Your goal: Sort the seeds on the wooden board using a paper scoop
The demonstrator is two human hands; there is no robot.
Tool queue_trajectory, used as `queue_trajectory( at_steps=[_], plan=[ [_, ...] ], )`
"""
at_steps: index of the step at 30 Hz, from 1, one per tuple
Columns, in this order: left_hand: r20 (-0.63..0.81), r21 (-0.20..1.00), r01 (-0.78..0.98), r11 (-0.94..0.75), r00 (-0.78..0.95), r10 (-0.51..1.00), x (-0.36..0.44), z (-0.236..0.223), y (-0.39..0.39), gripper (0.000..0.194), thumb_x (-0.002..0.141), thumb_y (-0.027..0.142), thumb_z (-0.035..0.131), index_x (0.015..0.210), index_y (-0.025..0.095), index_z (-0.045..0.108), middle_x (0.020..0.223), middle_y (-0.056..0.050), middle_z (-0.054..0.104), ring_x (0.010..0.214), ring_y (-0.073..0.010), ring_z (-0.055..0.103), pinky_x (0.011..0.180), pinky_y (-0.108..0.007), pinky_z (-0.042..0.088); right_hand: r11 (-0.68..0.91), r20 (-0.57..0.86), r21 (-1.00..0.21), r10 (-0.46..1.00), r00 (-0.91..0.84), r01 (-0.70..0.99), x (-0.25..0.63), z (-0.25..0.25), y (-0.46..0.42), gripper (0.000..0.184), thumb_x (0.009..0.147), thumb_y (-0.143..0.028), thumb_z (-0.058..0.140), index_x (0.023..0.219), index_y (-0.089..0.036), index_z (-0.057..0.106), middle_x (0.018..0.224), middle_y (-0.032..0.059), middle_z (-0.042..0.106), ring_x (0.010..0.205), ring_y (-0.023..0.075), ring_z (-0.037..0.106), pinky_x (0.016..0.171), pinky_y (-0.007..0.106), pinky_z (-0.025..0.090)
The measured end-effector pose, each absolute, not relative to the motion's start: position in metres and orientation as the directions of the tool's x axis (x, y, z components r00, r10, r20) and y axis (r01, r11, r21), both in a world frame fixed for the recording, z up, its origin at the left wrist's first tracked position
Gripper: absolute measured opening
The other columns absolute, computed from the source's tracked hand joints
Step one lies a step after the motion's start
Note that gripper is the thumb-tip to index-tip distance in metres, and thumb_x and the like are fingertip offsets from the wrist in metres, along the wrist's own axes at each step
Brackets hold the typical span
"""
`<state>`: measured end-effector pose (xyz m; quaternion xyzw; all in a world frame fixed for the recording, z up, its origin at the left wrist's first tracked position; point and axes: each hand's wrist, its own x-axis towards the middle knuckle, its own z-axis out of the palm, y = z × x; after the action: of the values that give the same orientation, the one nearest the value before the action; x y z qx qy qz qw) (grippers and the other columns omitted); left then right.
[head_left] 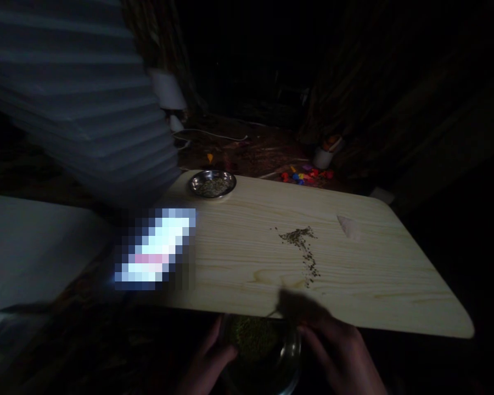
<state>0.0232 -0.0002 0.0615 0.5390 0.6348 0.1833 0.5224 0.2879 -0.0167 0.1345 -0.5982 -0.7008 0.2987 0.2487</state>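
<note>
A round bowl (pixel 260 351) filled with small greenish grains sits just below the near edge of a pale wooden table (pixel 374 263). My left hand (pixel 208 365) wraps its left rim, fingers curled. On the bowl's right rim rests my right hand (pixel 335 343), its fingers pinched together at the table edge; what they hold is lost in the dark. A loose scatter of the same grains (pixel 302 247) lies on the table, trailing toward my right hand. At the table's far left corner stands a small steel dish (pixel 212 183) with grains in it.
A bright pixelated patch (pixel 156 249) lies on the table's left part. A pale slip of paper (pixel 348 226) lies at its right. Ridged grey panels (pixel 78 93) fill the upper left. Beyond the table are cables, a white cup (pixel 323 156) and coloured bits (pixel 304 175) on the floor.
</note>
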Motion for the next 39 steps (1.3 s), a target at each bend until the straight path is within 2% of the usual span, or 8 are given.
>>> queue_trajectory(
  at_steps=[5, 9, 13, 17, 22, 28, 33, 39],
  plan=[
    [-0.465, 0.721, 0.629, 0.290, 0.129, 0.876, 0.035, 0.063, -0.007, 0.060, 0.074, 0.038, 0.056, 0.132, 0.025, 0.049, 0.146, -0.004, 0.040, 0.140, -0.0332, 0.016, 0.114, -0.050, -0.004, -0.034, 0.045, -0.688, 0.995, 0.089, 0.725, 0.328, 0.132, -0.022, 0.028, 0.088, -0.040, 0.051, 0.097, -0.022, 0.070, 0.099, 0.0069, 0.073, 0.088, 0.0223, 0.069, 0.077, 0.028, 0.055],
    [-0.484, 0.769, 0.551, 0.324, 0.172, 0.858, 0.044, 0.056, -0.010, 0.062, 0.076, 0.039, 0.052, 0.136, 0.025, 0.045, 0.150, -0.003, 0.033, 0.140, -0.0321, 0.016, 0.115, -0.049, 0.001, -0.152, 0.068, -0.681, 0.961, 0.268, 0.717, 0.348, 0.142, -0.021, 0.031, 0.086, -0.044, 0.051, 0.097, -0.020, 0.069, 0.095, 0.0072, 0.074, 0.088, 0.0228, 0.069, 0.071, 0.024, 0.055],
    [-0.525, 0.740, 0.564, 0.366, 0.146, 0.838, 0.048, 0.060, -0.007, 0.064, 0.073, 0.035, 0.052, 0.136, 0.023, 0.045, 0.148, -0.003, 0.038, 0.141, -0.0306, 0.016, 0.115, -0.048, 0.001, -0.201, 0.090, -0.706, 0.926, 0.368, 0.679, 0.348, 0.152, -0.011, 0.034, 0.084, -0.047, 0.053, 0.095, -0.019, 0.068, 0.087, 0.0074, 0.074, 0.082, 0.0238, 0.070, 0.060, 0.023, 0.055],
    [-0.549, 0.696, 0.633, 0.339, 0.164, 0.820, 0.052, 0.070, -0.005, 0.066, 0.072, 0.032, 0.052, 0.136, 0.018, 0.044, 0.148, -0.005, 0.036, 0.140, -0.0327, 0.016, 0.114, -0.050, -0.002, -0.197, 0.088, -0.709, 0.928, 0.362, 0.677, 0.351, 0.146, 0.002, 0.040, 0.080, -0.051, 0.056, 0.093, -0.016, 0.070, 0.081, 0.0094, 0.074, 0.074, 0.0242, 0.070, 0.055, 0.023, 0.055],
    [-0.507, 0.725, 0.630, 0.277, 0.217, 0.834, 0.052, 0.059, -0.008, 0.063, 0.072, 0.032, 0.052, 0.134, 0.020, 0.047, 0.146, -0.005, 0.039, 0.140, -0.0327, 0.016, 0.114, -0.051, -0.001, -0.196, 0.070, -0.704, 0.937, 0.342, 0.683, 0.354, 0.137, -0.003, 0.040, 0.082, -0.050, 0.055, 0.096, -0.016, 0.069, 0.085, 0.0092, 0.074, 0.077, 0.0236, 0.070, 0.056, 0.022, 0.054],
    [-0.507, 0.771, 0.546, 0.327, 0.217, 0.834, 0.054, 0.053, -0.013, 0.062, 0.075, 0.035, 0.050, 0.135, 0.022, 0.044, 0.150, -0.003, 0.033, 0.140, -0.0295, 0.017, 0.115, -0.050, 0.003, -0.211, 0.022, -0.697, 0.949, 0.314, 0.685, 0.353, 0.127, -0.017, 0.035, 0.087, -0.047, 0.049, 0.101, -0.020, 0.066, 0.095, 0.0072, 0.073, 0.084, 0.0214, 0.069, 0.067, 0.022, 0.053],
    [-0.525, 0.747, 0.591, 0.306, 0.240, 0.817, 0.051, 0.050, -0.014, 0.059, 0.074, 0.031, 0.051, 0.133, 0.022, 0.048, 0.146, -0.003, 0.039, 0.139, -0.0308, 0.023, 0.115, -0.050, 0.004, -0.236, 0.020, -0.699, 0.937, 0.348, 0.675, 0.353, 0.126, -0.019, 0.034, 0.087, -0.047, 0.049, 0.101, -0.021, 0.065, 0.098, 0.0069, 0.072, 0.087, 0.0213, 0.068, 0.071, 0.023, 0.052],
    [-0.558, 0.688, 0.680, 0.253, 0.274, 0.783, 0.056, 0.063, -0.009, 0.063, 0.076, 0.030, 0.047, 0.137, 0.017, 0.042, 0.149, -0.003, 0.031, 0.140, -0.0307, 0.014, 0.113, -0.052, -0.004, -0.153, -0.007, -0.698, 0.978, 0.206, 0.699, 0.345, 0.130, -0.018, 0.032, 0.089, -0.044, 0.046, 0.100, -0.021, 0.065, 0.099, 0.0074, 0.072, 0.086, 0.0206, 0.068, 0.072, 0.023, 0.052]
  ],
)
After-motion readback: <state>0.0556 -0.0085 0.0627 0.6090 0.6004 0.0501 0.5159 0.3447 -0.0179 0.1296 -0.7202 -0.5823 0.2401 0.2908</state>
